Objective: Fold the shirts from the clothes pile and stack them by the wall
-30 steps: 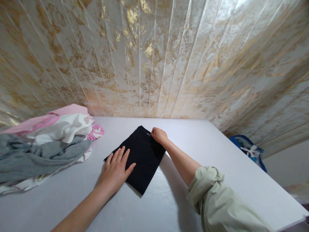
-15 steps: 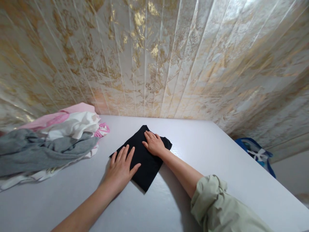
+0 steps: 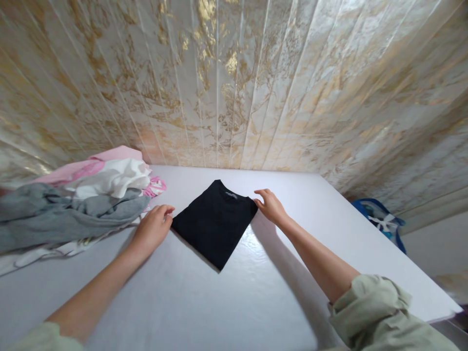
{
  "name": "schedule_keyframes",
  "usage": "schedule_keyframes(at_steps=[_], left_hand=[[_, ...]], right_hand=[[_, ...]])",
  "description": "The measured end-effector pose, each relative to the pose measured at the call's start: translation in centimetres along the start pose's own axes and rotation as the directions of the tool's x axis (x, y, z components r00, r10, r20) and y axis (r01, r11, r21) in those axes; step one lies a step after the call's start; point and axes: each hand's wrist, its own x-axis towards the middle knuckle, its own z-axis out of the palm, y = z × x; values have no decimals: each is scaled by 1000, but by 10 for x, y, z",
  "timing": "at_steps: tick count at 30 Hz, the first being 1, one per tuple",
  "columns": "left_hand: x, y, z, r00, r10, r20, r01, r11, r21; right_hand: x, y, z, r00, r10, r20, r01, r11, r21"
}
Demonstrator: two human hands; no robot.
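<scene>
Gold-patterned backdrop (image 3: 234,122) behind our white desk (image 3: 204,312). Left to right, we note: loose clothes pile (image 3: 80,209); our left hand (image 3: 152,228), fingers curled, narrow gap, at the left corner of the folded black shirt (image 3: 215,224); shirt flat mid-desk, collar away from us; our right hand (image 3: 271,207), thumb and fingertip slightly parted, at its right corner. Pinch on cloth: we cannot tell. We judge light, even tension best, keeping layers aligned.

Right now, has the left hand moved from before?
Yes, left, toward the unmoved clothes pile: the left hand has gone from atop the folded black shirt to its left corner.
</scene>
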Motion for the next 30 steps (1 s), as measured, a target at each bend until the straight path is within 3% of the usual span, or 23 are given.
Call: schedule_keyframes(at_steps=[3,6,9,12,17,25,30], left_hand=[[3,-19,-7,990,-98,97,112,982,-151],[-3,-19,-8,990,-73,122,101,964,-245],[-5,-15,-8,991,-26,131,58,967,-247],[-4,-13,-7,993,-34,112,53,984,-171],[-1,-13,-1,994,-79,73,85,994,-75],[-2,-11,-5,980,-190,50,188,981,45],[-8,-10,-6,990,-134,45,129,988,87]], right_hand=[[-6,-10,0,999,-40,7,40,999,17],[1,-53,13,984,-174,26,173,984,43],[16,-105,36,936,-346,59,344,938,49],[28,-137,61,926,-355,126,358,934,2],[35,-136,88,948,-249,200,259,965,-29],[33,-132,91,953,-250,174,255,967,-10],[35,-131,93,953,-253,168,256,967,4]])
